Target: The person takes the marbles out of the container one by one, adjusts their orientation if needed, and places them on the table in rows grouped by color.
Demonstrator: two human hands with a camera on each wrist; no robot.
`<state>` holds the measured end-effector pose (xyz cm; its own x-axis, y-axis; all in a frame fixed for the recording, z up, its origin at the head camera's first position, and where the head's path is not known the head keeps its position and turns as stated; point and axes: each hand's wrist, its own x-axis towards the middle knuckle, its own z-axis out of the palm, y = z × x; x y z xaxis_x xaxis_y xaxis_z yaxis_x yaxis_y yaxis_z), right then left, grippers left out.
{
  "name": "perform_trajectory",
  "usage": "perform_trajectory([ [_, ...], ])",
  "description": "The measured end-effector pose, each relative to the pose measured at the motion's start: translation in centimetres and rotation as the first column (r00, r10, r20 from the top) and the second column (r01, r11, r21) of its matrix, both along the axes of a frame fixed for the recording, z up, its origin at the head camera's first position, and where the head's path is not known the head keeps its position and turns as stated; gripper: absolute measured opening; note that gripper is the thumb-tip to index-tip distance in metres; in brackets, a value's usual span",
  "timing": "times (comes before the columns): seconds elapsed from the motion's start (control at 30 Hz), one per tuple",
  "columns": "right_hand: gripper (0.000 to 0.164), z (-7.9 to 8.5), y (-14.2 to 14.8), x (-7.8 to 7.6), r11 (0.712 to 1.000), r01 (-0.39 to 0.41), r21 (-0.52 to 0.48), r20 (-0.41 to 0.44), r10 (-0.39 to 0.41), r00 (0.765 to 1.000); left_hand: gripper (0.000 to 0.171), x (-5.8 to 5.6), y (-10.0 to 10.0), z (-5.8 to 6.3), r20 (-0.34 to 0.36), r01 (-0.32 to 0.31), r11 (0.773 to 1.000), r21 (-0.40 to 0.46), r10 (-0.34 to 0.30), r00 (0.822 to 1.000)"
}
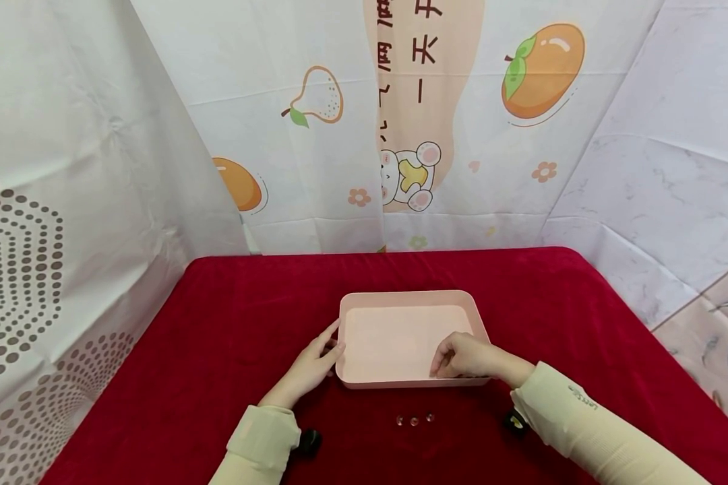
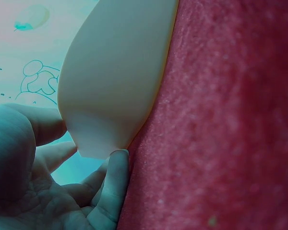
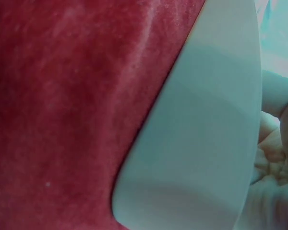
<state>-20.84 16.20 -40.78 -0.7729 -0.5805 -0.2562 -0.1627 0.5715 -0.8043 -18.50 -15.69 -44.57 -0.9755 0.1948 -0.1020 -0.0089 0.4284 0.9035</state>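
A shallow pale pink tray (image 1: pixel 394 384) with rounded corners lies on the red cloth. My left hand (image 1: pixel 312 364) holds the tray's left side near the front corner. In the left wrist view, the fingers of that hand (image 2: pixel 53 177) are bent around the tray's end wall (image 2: pixel 115 62). My right hand (image 1: pixel 464 355) reaches inside the tray at its front right, fingers bent down and fingertips bunched by the front wall. Whether they pinch anything is hidden. From the right wrist, the tray wall (image 3: pixel 192 129) covers part of the hand (image 3: pixel 278 143).
Three small shiny round pieces (image 1: pixel 414 421) lie in a row on the red cloth (image 1: pixel 267 303) in front of the tray. Dark wrist devices (image 1: pixel 309 442) show beside both cuffs. Behind the table hangs a printed white curtain (image 1: pixel 315 168).
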Motion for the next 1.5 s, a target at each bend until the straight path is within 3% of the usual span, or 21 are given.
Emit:
perform_trajectory([
  [0.33, 0.012, -0.2, 0.1, -0.1, 0.998, -0.015, -0.064, 0.079, 0.02, 0.997, 0.059, -0.2, 0.0, -0.2, -0.008, 0.021, 1.0, -0.006, -0.021, 1.0],
  [0.63, 0.021, -0.2, 0.1, -0.4, 0.991, -0.044, -0.127, 0.096, 0.056, 0.994, 0.059, -0.2, 0.1, -0.1, -0.007, -0.007, 1.0, -0.003, 0.007, 1.0],
  [0.77, 0.016, -0.2, 0.1, -0.3, 0.988, -0.01, -0.152, 0.098, 0.025, 0.995, 0.059, -0.2, 0.0, -0.2, -0.004, -0.009, 1.0, -0.007, 0.009, 1.0],
  [1.0, 0.022, -0.1, -0.1, -0.1, 0.972, 0.101, -0.213, 0.124, -0.076, 0.989, 0.059, -0.3, 0.0, -0.3, -0.006, -0.005, 1.0, -0.006, 0.005, 1.0],
  [1.5, 0.027, 0.4, 0.3, 0.7, 0.963, 0.134, -0.232, -0.008, -0.14, 0.99, 0.059, -0.3, 0.0, -0.5, -0.006, -0.006, 1.0, -0.01, 0.006, 1.0],
])
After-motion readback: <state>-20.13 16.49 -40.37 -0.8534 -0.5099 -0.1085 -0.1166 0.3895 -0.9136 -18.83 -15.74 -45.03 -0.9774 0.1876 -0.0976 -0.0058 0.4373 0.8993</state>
